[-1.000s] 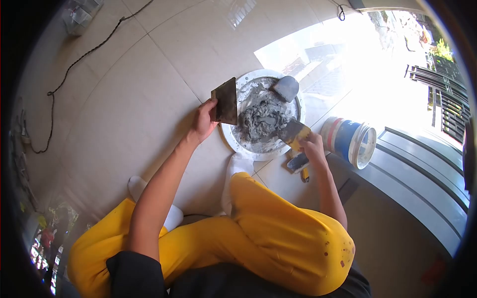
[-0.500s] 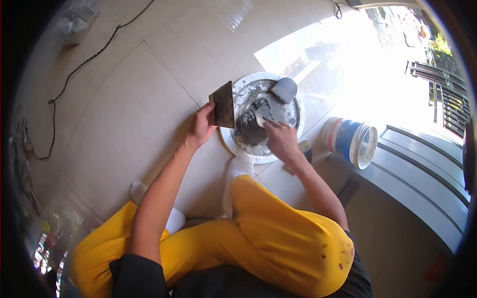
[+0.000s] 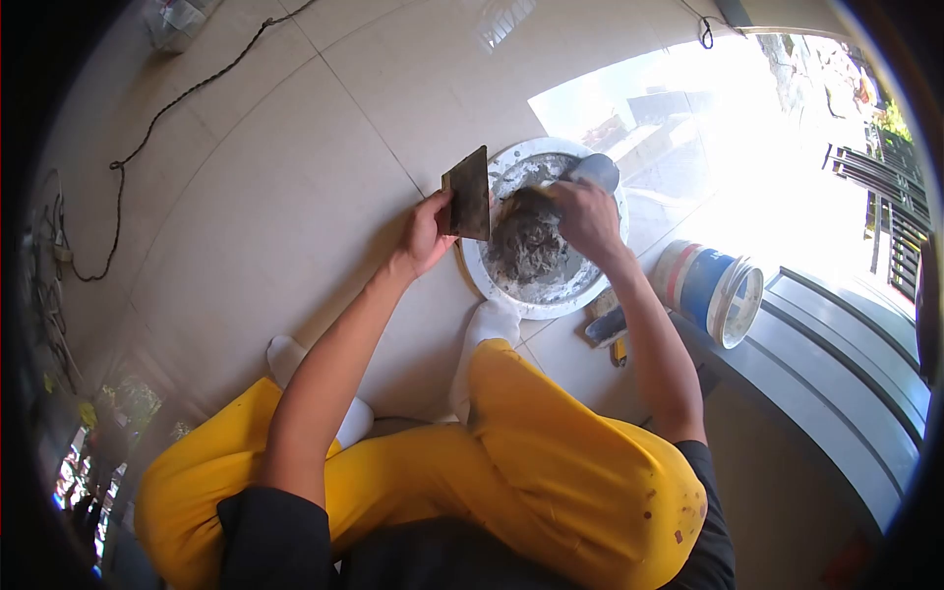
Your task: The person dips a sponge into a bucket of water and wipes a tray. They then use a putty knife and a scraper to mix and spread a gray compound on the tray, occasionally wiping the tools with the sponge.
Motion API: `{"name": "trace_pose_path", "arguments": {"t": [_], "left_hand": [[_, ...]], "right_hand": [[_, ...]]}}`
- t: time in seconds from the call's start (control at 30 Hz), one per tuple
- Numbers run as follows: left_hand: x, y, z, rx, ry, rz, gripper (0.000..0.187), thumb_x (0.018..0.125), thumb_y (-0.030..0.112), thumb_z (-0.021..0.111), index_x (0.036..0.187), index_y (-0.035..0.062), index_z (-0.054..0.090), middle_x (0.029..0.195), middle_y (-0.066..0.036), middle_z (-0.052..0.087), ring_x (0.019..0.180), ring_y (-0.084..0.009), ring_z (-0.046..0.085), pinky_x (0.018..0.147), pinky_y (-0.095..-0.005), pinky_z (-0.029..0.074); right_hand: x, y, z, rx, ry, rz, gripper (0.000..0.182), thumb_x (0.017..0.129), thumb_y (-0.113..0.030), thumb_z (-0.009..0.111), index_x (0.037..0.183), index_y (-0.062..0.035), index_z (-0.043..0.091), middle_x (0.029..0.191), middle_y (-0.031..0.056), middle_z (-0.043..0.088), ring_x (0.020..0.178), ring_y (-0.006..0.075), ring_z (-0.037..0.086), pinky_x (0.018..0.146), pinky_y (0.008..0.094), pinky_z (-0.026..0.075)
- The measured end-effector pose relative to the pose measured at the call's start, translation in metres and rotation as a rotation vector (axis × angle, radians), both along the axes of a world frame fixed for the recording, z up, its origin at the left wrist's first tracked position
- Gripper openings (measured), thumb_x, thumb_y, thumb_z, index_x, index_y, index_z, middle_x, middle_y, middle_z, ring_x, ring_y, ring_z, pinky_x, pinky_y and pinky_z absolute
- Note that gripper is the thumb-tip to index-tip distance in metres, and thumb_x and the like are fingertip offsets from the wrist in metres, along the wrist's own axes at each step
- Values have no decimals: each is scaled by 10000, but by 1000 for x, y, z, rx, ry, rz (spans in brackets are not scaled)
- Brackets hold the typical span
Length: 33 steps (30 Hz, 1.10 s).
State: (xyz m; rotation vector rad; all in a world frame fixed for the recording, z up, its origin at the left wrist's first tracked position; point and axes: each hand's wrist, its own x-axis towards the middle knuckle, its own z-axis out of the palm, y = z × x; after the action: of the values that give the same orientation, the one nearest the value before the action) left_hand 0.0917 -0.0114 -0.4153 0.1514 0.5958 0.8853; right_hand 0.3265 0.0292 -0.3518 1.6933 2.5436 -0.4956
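My left hand [image 3: 428,234] is closed on the edge of a flat, dark rectangular plate [image 3: 468,195], which is tilted at the left rim of a round white tub [image 3: 474,267]. Grey wet mortar [image 3: 531,241] lies heaped in the tub. Over the tub, my right hand [image 3: 588,214] is closed round a tool whose blurred end touches the mortar; its shape is hard to make out. A grey rounded piece [image 3: 596,172] rests at the tub's upper right rim, just beyond my right hand.
A white and blue bucket [image 3: 710,290] lies on its side at the right, beside metal door tracks [image 3: 836,359]. A grey tool [image 3: 605,326] and a small yellow object [image 3: 619,352] lie below the tub. A dark cord [image 3: 157,123] crosses the tiles at the left.
My right hand has moved up and to the right over the tub, and the mortar has been stirred into a different heap. The whole view has shifted slightly.
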Motion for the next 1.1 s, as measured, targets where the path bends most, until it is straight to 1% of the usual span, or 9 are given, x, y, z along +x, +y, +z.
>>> {"name": "trace_pose_path", "arguments": {"t": [0.23,0.33,0.5,0.57,0.63,0.77,0.83,0.97,1.1], "left_hand": [[0,0,-10,12,25,-7,515,958,301,266,1316,-62,333,1290,-204,464,1220,-287,437,1042,-391,334],[0,1,-4,8,7,-5,516,953,305,277,1311,-61,342,1283,-204,472,1217,-288,440,1041,-391,336],[0,1,-1,40,14,-21,522,950,304,272,1320,-60,332,1300,-205,459,1225,-296,432,1036,-394,338],[1,1,-5,6,-43,-4,463,946,269,324,1279,-46,386,1274,-178,489,1200,-266,461,1023,-382,355],[7,1,0,-33,190,96,328,929,235,413,1138,3,513,1043,-77,595,971,-141,555,865,-286,427],[4,6,23,387,763,-132,188,903,200,493,983,48,571,802,39,526,736,-33,450,688,-205,374],[14,2,43,401,872,-188,166,894,211,514,906,59,580,712,75,433,668,-20,333,590,-204,304],[43,-18,39,80,569,-47,180,881,210,497,963,56,539,838,-19,565,725,-82,516,590,-255,428],[55,-31,62,-243,357,-122,220,883,207,485,1052,67,502,961,-52,579,814,-127,573,632,-280,475]], "right_hand": [[18,-35,49,138,-242,730,194,769,-97,594,961,-88,620,1071,-13,596,992,132,511,776,271,420],[32,-42,71,110,-188,546,183,756,-79,607,937,-72,625,1014,4,631,924,151,543,717,282,439],[35,-102,55,-200,242,-734,115,787,-11,590,895,21,617,845,59,657,658,164,590,556,333,469],[34,-125,39,-363,541,-939,145,839,-55,586,966,14,593,873,86,645,825,161,608,663,293,508],[23,-136,28,-425,1072,-1314,179,871,-72,561,1023,20,542,962,77,616,833,164,613,683,282,522],[23,-131,34,-446,1373,-1403,171,868,-60,561,1025,-2,527,966,98,618,824,159,624,665,298,535],[26,-126,41,-421,1475,-1384,173,867,-74,571,1017,-1,526,973,103,620,835,167,628,683,302,534],[18,-117,60,-361,1612,-1172,219,859,-85,595,1044,18,540,994,103,621,878,176,622,718,305,527],[6,-113,90,72,801,-391,276,796,15,586,1070,-10,602,970,118,625,764,202,622,674,276,504]]}}
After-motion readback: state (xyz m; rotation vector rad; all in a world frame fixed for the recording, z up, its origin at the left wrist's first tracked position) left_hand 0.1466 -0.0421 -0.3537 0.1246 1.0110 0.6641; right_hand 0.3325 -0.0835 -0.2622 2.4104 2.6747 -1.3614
